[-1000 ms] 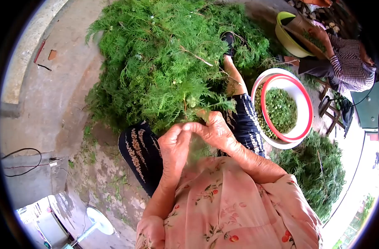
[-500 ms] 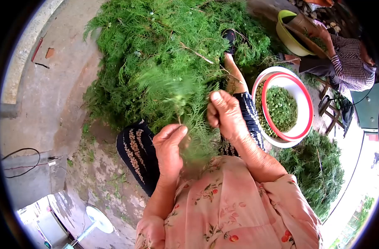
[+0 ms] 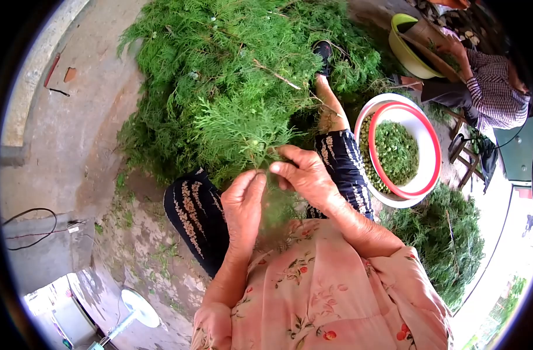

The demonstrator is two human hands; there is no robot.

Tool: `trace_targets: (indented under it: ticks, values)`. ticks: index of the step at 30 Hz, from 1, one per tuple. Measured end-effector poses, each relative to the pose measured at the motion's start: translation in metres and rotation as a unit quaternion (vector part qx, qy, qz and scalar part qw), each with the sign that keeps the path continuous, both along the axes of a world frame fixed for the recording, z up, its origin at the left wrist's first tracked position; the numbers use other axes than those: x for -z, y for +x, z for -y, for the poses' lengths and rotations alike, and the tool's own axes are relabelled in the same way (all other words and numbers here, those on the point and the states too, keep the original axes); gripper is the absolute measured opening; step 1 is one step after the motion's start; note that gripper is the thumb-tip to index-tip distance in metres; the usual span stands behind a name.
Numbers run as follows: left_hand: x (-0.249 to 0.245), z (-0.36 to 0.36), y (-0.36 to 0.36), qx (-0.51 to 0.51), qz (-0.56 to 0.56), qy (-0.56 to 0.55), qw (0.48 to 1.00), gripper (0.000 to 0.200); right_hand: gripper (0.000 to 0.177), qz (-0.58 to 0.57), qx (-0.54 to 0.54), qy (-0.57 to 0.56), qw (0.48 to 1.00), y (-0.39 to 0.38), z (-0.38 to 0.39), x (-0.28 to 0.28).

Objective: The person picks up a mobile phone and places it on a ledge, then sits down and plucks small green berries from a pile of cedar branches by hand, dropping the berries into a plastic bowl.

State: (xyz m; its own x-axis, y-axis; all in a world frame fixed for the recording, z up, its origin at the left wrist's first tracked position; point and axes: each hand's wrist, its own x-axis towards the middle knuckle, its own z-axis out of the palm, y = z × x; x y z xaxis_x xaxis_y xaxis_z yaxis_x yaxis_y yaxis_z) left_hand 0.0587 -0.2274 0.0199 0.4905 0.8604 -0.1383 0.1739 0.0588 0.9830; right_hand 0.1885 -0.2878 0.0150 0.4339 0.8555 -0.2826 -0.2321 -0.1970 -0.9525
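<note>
My left hand (image 3: 243,201) pinches the stem of a green evergreen sprig (image 3: 237,131) between thumb and forefinger, in front of my lap. From the other side, my right hand (image 3: 307,175) has its thumb and forefinger closed at the sprig's lower part, close to the left fingertips. Its other fingers are curled, and whether anything lies in that palm is hidden. Fanned flat leaves of the sprig point away from me, over a big heap of cut evergreen branches (image 3: 184,76). Small pale green cones show near the stem.
To the right, a red-rimmed sieve (image 3: 434,149) with green bits rests in a white basin (image 3: 368,108) holding small green cones. Beyond it, a person in a checked shirt (image 3: 497,87) handles a yellow-green tub (image 3: 397,44). More branches (image 3: 435,239) lie at lower right; a fan (image 3: 141,309) stands lower left.
My right hand has moved left and down, from apart to the sprig beside my left fingers. The sprig, blurred before, is now steadier; my left hand has shifted slightly.
</note>
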Motion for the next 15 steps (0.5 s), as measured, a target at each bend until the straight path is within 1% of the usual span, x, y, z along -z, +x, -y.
trace_targets:
  ticks: [1,4,5,8,11,14,15]
  values:
    - [-0.004,0.001,0.000,0.014,-0.015,-0.003,1.000,0.012,0.026,-0.024,-0.014,0.049,0.998,0.001,-0.002,0.013]
    - [0.006,0.002,-0.003,0.051,-0.023,0.049,0.997,0.012,0.023,-0.008,-0.083,0.080,0.993,0.007,-0.003,0.019]
    - [0.010,0.001,-0.005,0.061,-0.016,0.053,0.997,0.012,0.025,0.003,-0.085,0.074,0.994,0.007,-0.002,0.016]
    - [0.004,0.002,-0.005,0.074,-0.018,0.050,0.996,0.011,0.024,0.057,-0.093,0.107,0.988,0.005,-0.001,0.027]
    - [-0.001,0.004,-0.001,0.046,0.013,0.003,0.999,0.011,0.025,-0.042,-0.061,0.080,0.994,-0.002,0.001,0.029]
    - [-0.011,0.006,0.001,0.017,0.050,-0.116,0.992,0.010,0.024,-0.235,0.013,0.066,0.970,-0.012,0.004,0.030]
    - [-0.012,0.005,0.001,0.012,0.054,-0.118,0.992,0.010,0.025,-0.267,0.047,0.034,0.962,-0.012,0.003,0.025]
